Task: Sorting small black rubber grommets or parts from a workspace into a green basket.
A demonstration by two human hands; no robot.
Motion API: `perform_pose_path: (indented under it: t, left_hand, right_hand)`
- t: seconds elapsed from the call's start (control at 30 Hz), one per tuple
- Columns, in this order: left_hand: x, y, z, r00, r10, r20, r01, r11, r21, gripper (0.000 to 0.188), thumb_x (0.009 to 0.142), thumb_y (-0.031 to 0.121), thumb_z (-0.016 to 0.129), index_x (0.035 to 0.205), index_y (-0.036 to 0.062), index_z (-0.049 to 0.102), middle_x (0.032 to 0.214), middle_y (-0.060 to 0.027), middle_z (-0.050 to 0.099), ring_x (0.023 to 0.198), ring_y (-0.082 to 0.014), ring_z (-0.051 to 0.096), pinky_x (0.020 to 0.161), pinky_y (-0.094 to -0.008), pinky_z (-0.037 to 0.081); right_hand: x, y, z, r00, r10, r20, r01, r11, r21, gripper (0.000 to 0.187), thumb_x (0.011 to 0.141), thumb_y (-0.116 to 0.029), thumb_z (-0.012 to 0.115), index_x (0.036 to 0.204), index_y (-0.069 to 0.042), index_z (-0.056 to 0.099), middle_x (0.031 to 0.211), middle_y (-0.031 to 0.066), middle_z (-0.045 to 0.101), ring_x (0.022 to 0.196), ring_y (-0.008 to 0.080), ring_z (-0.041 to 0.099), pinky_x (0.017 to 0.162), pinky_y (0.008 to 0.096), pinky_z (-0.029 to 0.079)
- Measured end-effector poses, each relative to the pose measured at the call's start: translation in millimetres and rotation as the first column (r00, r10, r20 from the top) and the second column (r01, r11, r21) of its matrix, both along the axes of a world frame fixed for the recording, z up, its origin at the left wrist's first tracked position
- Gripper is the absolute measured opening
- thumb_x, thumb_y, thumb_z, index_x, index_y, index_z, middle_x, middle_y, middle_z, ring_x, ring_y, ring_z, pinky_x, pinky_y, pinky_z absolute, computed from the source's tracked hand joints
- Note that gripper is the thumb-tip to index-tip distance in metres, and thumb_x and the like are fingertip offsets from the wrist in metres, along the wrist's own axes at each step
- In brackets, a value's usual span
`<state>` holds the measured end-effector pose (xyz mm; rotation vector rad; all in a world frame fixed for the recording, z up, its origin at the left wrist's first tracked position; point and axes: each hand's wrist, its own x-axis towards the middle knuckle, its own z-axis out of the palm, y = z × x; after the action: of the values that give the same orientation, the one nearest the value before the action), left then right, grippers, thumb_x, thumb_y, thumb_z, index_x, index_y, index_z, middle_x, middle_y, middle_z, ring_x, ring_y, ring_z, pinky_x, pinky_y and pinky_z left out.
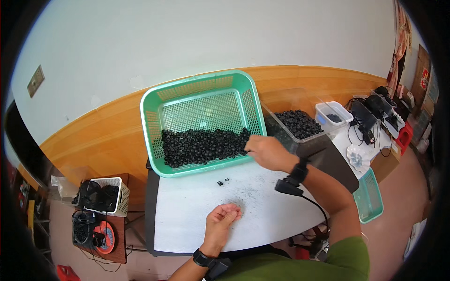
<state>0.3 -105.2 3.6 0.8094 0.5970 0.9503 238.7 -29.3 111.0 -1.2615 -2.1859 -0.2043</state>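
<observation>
A green mesh basket [206, 80] stands at the back of the white tabletop, with a heap of small black ring-like parts [201, 146] along its near side. My right hand [268, 152] is over the basket's right front corner, fingers bent and closed beside the black parts; whatever they may grip is hidden. Above the front of the tabletop [180, 215], my left hand [222, 222] is closed, thumb against curled fingers, and its contents cannot be made out. Two loose black pieces [220, 183] lie between the basket and my left hand.
Right of the basket is a clear bin [300, 125] of black parts, then a white tub [333, 113]. Farther right are cables [365, 131] and a green tray [369, 195]. A side table at left bears a white basket [123, 199] and a red-orange plate [107, 236].
</observation>
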Motion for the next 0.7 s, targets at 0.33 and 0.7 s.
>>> perform_pose_path:
  t: [0.33,0.7]
  left_hand:
    - [0.9,-3.6,-4.7,1.0,-0.009,0.01,0.008,1.0,0.029,0.016,0.086,0.0,0.056,0.102,-0.0037,0.056,0.097,-0.0127,0.062,0.088,-0.0185,0.06,0.082,-0.03,0.049]
    - [1.9,-1.3,-4.7,1.0,-0.023,-0.016,0.024,0.996,0.081,0.016,0.086,0.0,0.056,0.102,-0.0035,0.056,0.097,-0.0119,0.062,0.088,-0.017,0.06,0.082,-0.0285,0.049]
  right_hand:
    - [-8.6,82.6,-50.9,0.963,-0.17,0.208,0.227,0.93,-0.291,0.019,0.077,-0.018,0.064,0.077,0.001,0.062,0.08,0.0191,0.059,0.079,0.0359,0.059,0.07,0.0439,0.048]
    - [-4.1,96.6,-52.4,0.98,-0.2,-0.023,0.167,0.872,-0.459,0.013,0.068,-0.015,0.067,0.069,-0.004,0.06,0.074,0.012,0.062,0.073,0.0298,0.06,0.064,0.0409,0.047]
